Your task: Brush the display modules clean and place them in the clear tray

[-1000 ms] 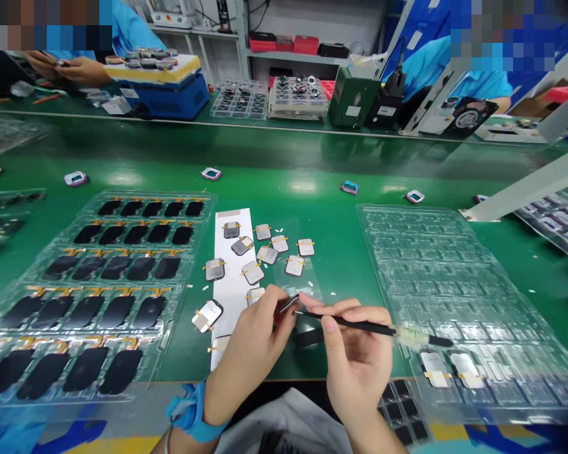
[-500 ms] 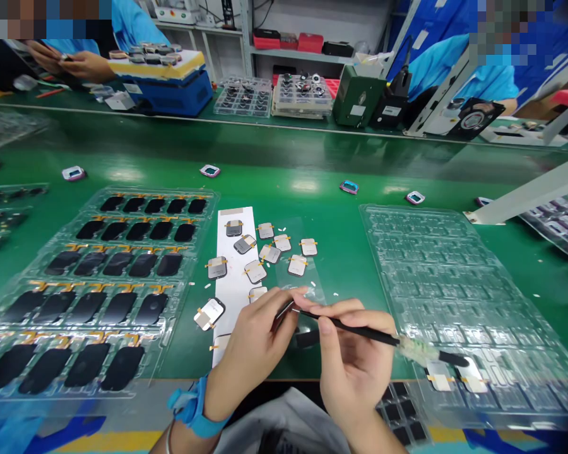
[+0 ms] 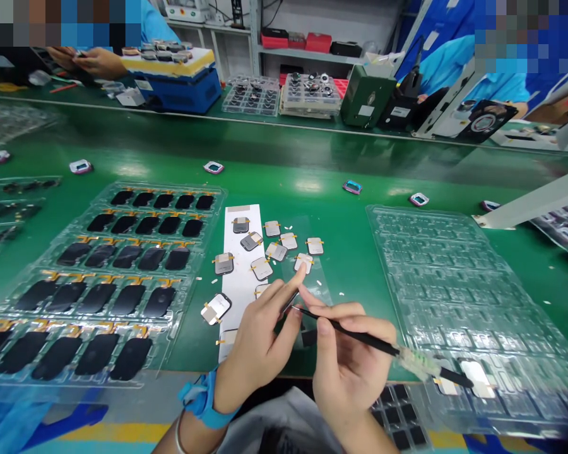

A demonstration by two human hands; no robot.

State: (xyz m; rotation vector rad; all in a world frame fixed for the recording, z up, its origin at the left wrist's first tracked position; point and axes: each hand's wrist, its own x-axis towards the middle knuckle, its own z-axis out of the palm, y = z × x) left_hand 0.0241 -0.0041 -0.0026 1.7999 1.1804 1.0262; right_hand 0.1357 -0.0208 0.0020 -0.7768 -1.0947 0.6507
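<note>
My left hand (image 3: 265, 328), with a blue band at the wrist, pinches a small dark display module (image 3: 288, 302) seen nearly edge-on and mostly covered by the fingers. My right hand (image 3: 355, 359) is closed around a slim black pointed tool (image 3: 369, 339) with clear tape wrapped round its shaft. Its tip meets the module's edge at the left fingers. Beyond the hands lie several display modules with their grey backs up, such as one (image 3: 315, 246) with orange tape tabs. Some of them rest on a white paper strip (image 3: 241, 284).
A clear tray (image 3: 170, 328) of black displays stands at left. Another clear tray (image 3: 435, 271) at right holds two modules (image 3: 476, 378) near its front. Several watch cases (image 3: 213, 167) line the green bench. Two co-workers sit behind a raised shelf; a white post (image 3: 539, 192) slants in from the right.
The view has shifted slightly, so the bench appears a little further right. A left finger now stretches further forward, while both hands keep hold of the module and the tool.
</note>
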